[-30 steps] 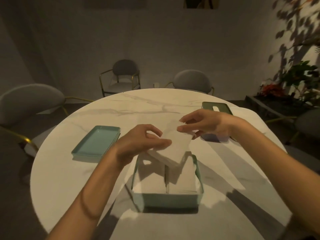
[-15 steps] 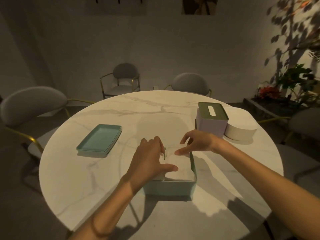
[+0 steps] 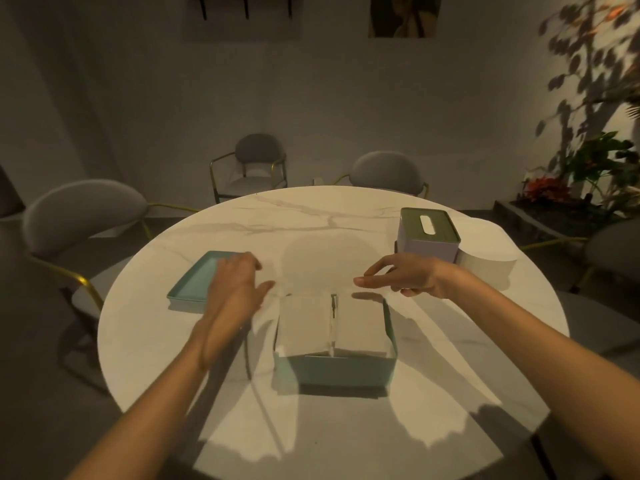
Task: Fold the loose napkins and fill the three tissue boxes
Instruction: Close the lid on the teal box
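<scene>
An open teal tissue box (image 3: 334, 370) stands in the middle of the round marble table (image 3: 311, 220), holding two side-by-side stacks of folded white napkins (image 3: 360, 327). My left hand (image 3: 235, 289) hovers left of the box with fingers relaxed, blurred, over the near end of the teal lid (image 3: 197, 280). My right hand (image 3: 401, 275) is spread above the box's far right corner and holds nothing. A closed lilac tissue box with a green slotted lid (image 3: 427, 233) stands at the back right.
A white round container (image 3: 485, 268) sits right of the lilac box. Grey chairs (image 3: 83, 213) ring the table. Plants (image 3: 595, 161) stand at the right wall. The table's near edge lies in shadow.
Both hands let go of the folded napkin, which now lies in the teal box. The left hand moved left toward the lid and the right hand lifted to the right.
</scene>
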A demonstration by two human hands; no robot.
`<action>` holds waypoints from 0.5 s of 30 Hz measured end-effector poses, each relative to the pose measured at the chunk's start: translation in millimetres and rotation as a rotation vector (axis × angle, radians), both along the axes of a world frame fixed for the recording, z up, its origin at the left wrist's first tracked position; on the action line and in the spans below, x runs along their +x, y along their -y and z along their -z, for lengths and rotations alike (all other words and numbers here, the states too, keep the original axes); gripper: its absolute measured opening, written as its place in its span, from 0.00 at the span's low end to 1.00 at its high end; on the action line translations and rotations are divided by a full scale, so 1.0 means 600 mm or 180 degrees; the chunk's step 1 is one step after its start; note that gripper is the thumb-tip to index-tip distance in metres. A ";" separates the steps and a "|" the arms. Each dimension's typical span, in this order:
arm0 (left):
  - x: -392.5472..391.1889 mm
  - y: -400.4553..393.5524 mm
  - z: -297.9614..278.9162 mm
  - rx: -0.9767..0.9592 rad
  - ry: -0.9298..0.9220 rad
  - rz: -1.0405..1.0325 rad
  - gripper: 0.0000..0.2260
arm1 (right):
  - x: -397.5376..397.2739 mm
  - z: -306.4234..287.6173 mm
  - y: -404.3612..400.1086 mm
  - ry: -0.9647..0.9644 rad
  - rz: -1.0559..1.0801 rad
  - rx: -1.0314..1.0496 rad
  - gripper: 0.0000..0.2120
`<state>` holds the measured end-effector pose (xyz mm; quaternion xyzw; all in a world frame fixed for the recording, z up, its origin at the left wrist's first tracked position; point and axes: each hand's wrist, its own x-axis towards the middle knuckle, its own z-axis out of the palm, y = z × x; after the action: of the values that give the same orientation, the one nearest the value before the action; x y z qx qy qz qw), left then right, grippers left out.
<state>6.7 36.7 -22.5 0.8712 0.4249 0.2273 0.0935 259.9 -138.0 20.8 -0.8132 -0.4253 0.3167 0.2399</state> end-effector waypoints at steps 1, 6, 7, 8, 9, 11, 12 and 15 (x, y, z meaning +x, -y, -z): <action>-0.007 -0.025 0.015 0.0136 -0.0453 -0.0219 0.20 | -0.001 -0.001 -0.001 0.0057 0.0004 0.0068 0.32; -0.029 -0.073 0.065 0.0250 -0.1589 -0.0795 0.15 | -0.007 -0.003 -0.005 0.0287 -0.0134 0.0422 0.25; -0.030 -0.074 0.068 0.0301 -0.1528 -0.0799 0.13 | -0.008 -0.004 -0.005 0.0324 -0.0171 0.0539 0.22; -0.028 -0.073 0.066 0.0292 -0.1330 -0.0765 0.12 | -0.007 -0.005 -0.006 0.0410 -0.0188 0.0697 0.20; -0.023 -0.072 0.059 0.0196 -0.0989 -0.0705 0.11 | -0.007 -0.007 -0.007 0.0533 -0.0185 0.0899 0.20; -0.013 -0.059 0.024 -0.0175 -0.0097 -0.0507 0.10 | -0.006 -0.011 -0.008 0.0775 -0.0188 0.1366 0.22; -0.008 -0.051 -0.001 -0.0368 0.0326 -0.0371 0.09 | -0.005 -0.015 -0.008 0.0871 -0.0248 0.1585 0.26; 0.006 -0.015 -0.086 -0.1021 0.1571 0.0077 0.12 | -0.009 -0.036 -0.006 0.1183 -0.0720 0.2018 0.45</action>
<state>10.6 45.5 29.1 0.7687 0.4094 0.3612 0.3332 254.4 -134.4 42.3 -0.6901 -0.6254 0.0412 0.3618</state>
